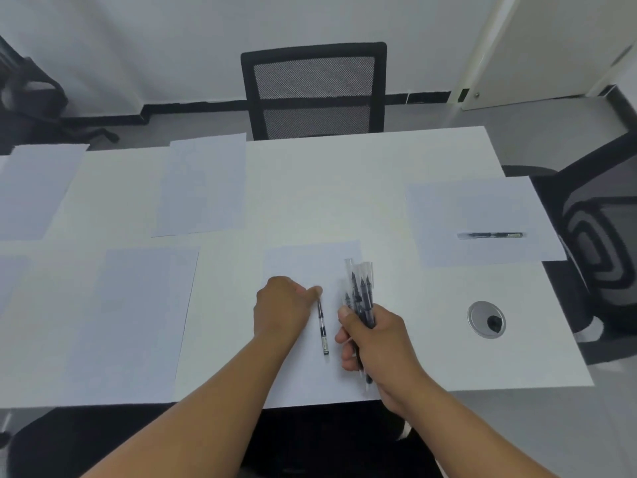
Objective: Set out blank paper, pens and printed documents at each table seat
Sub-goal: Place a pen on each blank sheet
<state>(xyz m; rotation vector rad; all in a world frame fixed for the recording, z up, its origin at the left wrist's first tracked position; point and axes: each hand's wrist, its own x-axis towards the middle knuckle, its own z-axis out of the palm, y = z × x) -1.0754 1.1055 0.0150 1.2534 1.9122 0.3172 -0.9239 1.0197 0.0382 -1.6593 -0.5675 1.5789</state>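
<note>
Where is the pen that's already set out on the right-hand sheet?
In the head view, the pen lies crosswise on the sheet at the table's right end, near the side chair and beyond the round cable port.

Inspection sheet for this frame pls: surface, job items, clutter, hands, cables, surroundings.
Surface: white rectangular table, round grey metal cable grommet near its right end.
Job's things: blank white paper sheets at several seats, e.g.; black capped pen lying on the right-end sheet; second black pen on the near sheet; no printed documents seen.
Clutter: nothing seen.
Hands: left hand pinches the near pen's top end; right hand grips a bundle of black pens.
Cables: nothing seen.
Surroundings: black mesh office chair at far side, another at right.
</note>
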